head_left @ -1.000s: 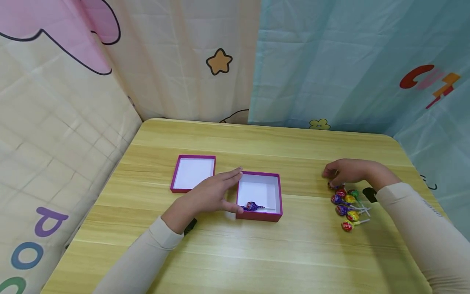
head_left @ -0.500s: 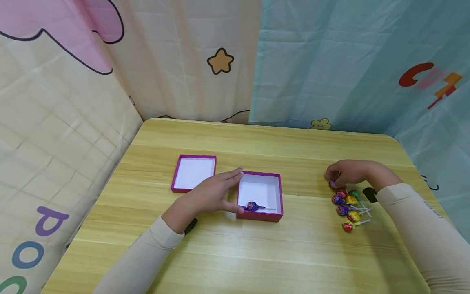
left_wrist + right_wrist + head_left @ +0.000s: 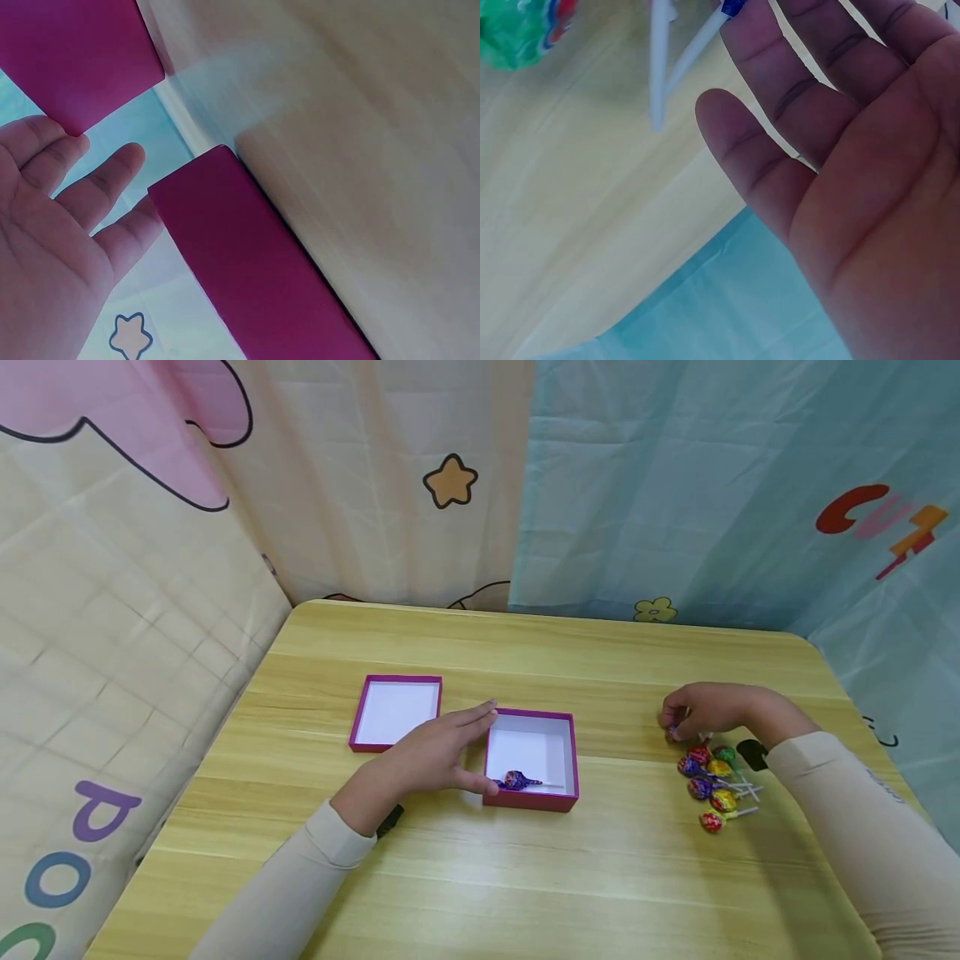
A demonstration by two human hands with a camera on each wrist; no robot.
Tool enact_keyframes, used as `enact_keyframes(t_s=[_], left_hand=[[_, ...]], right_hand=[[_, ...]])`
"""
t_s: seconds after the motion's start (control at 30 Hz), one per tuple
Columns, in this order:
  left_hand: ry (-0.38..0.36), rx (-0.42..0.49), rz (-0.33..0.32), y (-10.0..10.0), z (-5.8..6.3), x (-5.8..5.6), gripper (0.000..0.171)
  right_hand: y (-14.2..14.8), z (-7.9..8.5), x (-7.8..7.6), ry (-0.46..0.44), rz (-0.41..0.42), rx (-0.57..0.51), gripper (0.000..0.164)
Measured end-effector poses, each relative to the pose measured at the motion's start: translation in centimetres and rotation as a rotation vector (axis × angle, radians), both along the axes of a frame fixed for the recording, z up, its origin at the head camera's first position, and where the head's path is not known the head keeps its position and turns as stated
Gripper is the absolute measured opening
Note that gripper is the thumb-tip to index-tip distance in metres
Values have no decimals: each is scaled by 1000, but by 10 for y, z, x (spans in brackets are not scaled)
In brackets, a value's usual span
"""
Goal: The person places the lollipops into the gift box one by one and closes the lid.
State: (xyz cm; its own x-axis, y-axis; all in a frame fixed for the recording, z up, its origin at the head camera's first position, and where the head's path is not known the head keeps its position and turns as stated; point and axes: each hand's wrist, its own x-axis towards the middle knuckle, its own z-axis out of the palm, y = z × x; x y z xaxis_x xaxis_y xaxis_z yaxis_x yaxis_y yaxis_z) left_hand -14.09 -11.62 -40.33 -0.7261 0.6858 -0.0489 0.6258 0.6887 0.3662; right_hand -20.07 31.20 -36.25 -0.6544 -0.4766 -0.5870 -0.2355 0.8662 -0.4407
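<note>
My left hand (image 3: 423,756) reaches to the left side of an open magenta box (image 3: 532,801), thumb by its near corner and fingers by the far one. The fingertips touch the box (image 3: 82,67) in the left wrist view. A purple-wrapped lollipop (image 3: 517,781) lies inside. On the right, my right hand (image 3: 712,708) pinches a dark-wrapped lollipop (image 3: 671,733) at the far end of a lollipop group, its stick hidden. Below lie several lollipops, among them a green one (image 3: 724,753), a purple one (image 3: 699,788) and a red-and-yellow one (image 3: 712,821).
The box's lid (image 3: 402,679) lies white side up, left of the box and beyond the left forearm. A wooden table (image 3: 600,893) carries everything. Printed curtains (image 3: 645,485) hang behind its far edge and at the sides.
My right fingers have closed on the lollipop at the far end and shifted it slightly to the left, apart from the others. My left hand and the box stay still.
</note>
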Motion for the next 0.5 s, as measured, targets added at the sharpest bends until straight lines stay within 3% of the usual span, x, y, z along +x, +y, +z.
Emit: enact_keyframes(t_s=[0.5], left_hand=[[-4, 0, -3, 2, -1, -1, 110]], right_hand=[[-13, 7, -1, 50, 88, 15, 10]])
